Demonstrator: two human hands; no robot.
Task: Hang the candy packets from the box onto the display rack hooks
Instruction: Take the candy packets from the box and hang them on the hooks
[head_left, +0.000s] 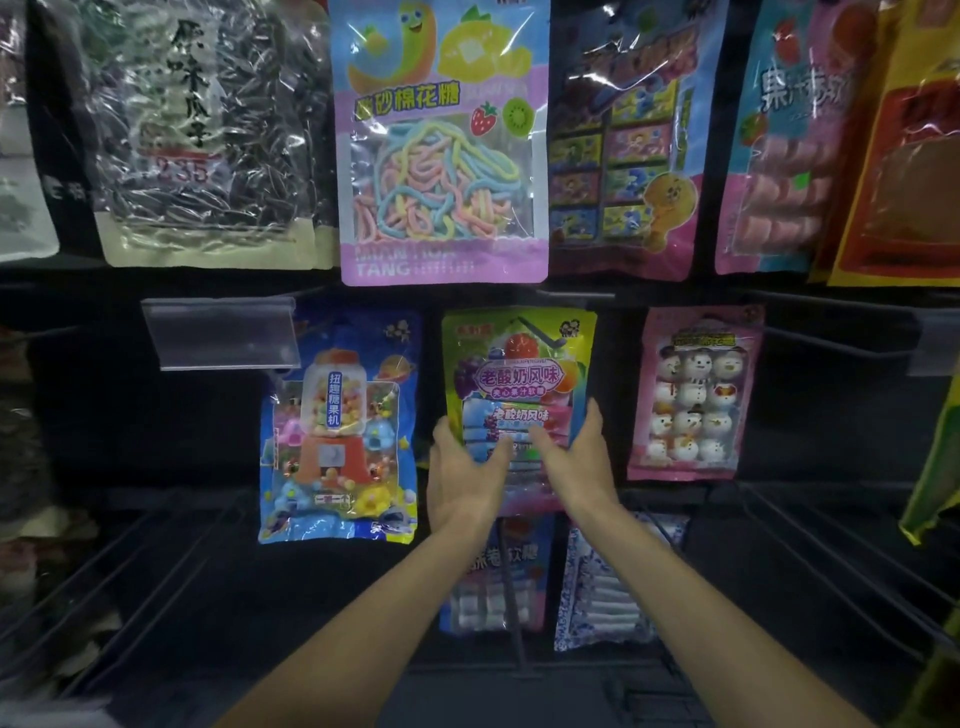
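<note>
— Green packet (519, 364), where have you got it?
— Middle row, between the blue gumball packet (337, 426) and the pink snowman packet (693, 395). My left grip (467, 467) and right grip (576, 457) pinch its lower sides, thumbs in front.
— Hung?
— I'd say I'm threading it. The hook (543, 334) crosses its top, but I can't tell if it's through the hole. Next, push it back level, then let go.

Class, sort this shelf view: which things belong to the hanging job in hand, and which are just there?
In the job: green candy packet, left hand, right hand, hook.
Just there: gumball packet, snowman packet, rainbow marshmallow packet, clear label holder.
</note>
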